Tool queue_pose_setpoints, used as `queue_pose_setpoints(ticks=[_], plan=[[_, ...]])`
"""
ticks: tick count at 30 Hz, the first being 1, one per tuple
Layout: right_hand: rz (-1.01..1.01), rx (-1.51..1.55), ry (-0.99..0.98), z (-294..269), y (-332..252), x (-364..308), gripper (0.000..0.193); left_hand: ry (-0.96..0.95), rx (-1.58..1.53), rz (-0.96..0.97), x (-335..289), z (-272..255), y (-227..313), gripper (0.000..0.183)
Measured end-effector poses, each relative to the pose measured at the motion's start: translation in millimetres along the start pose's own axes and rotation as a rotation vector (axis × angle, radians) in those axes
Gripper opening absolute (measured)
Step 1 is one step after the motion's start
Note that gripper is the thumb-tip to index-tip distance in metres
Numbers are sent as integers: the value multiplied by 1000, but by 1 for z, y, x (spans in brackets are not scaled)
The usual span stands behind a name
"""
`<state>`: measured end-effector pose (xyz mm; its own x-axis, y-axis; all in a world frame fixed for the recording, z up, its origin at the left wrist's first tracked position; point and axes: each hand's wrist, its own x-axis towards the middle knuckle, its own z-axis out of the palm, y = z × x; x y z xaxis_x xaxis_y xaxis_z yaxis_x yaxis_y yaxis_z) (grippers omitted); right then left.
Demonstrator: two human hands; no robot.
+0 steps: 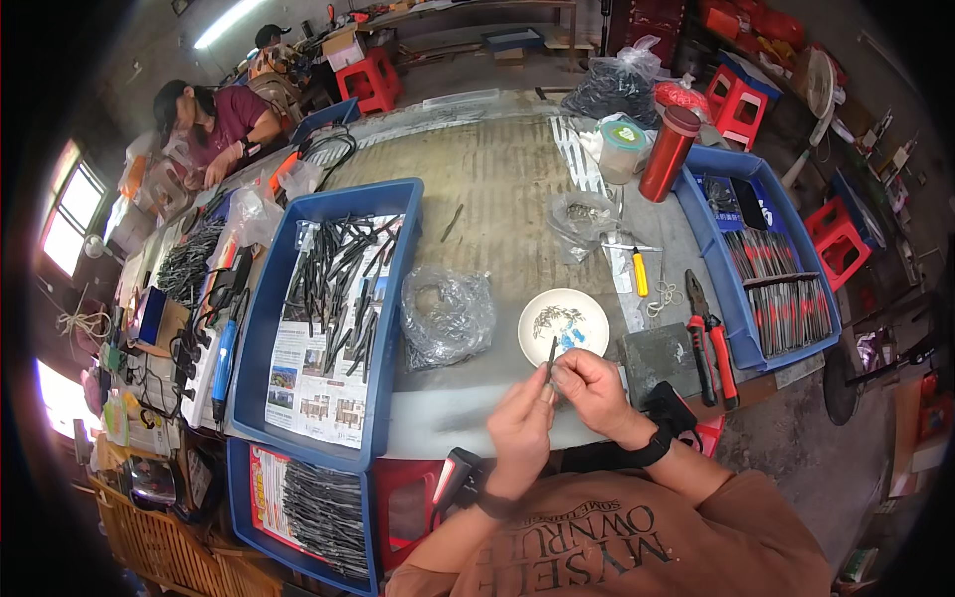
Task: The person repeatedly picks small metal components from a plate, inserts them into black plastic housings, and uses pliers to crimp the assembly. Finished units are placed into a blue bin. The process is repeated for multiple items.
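My left hand (524, 422) is closed around a thin dark stick-like piece (552, 350) that points up between my hands. The fingers of my right hand (595, 390) pinch together right beside it, at the same piece; what else they grip is too small to make out. Just beyond my fingers stands a white round dish (531, 343). It holds small metal bits (557, 318) and several small blue pieces (571, 339). To the left of the dish lies a clear plastic bag (447, 316) with small greyish contents.
On the left, a blue tray (379, 418) holds dark sticks on newspaper; another blue tray (370, 537) sits below it. Red-handled pliers (723, 366), a dark block (654, 360), a yellow screwdriver (640, 273), a red flask (669, 159) and a blue bin (704, 254) are right. A co-worker (224, 129) sits far left.
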<state>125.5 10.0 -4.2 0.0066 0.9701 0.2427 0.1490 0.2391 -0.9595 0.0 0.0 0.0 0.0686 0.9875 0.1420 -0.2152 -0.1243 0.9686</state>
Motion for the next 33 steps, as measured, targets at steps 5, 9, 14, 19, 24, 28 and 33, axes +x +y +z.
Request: queue_pose_setpoints(ticks=[5,9,14,19,24,28,33], plan=[[-3,78,70,4,5,0,9,-6,-42,-2,1,0,1,28],[4,75,110,5,4,-1,9,-11,-17,-7,1,0,3,29],[-91,-96,122,1,-2,1,14,-24,-46,-12,1,2,4,29],[1,-37,82,0,-5,-1,17,-17,-17,-23,0,2,5,28],[45,89,48,0,1,-2,15,-19,-42,-5,0,2,4,29],[80,156,22,-2,3,-4,12,-17,-48,-4,0,2,3,29],[127,217,46,-3,1,-3,10,-15,-25,4,-1,2,3,29]])
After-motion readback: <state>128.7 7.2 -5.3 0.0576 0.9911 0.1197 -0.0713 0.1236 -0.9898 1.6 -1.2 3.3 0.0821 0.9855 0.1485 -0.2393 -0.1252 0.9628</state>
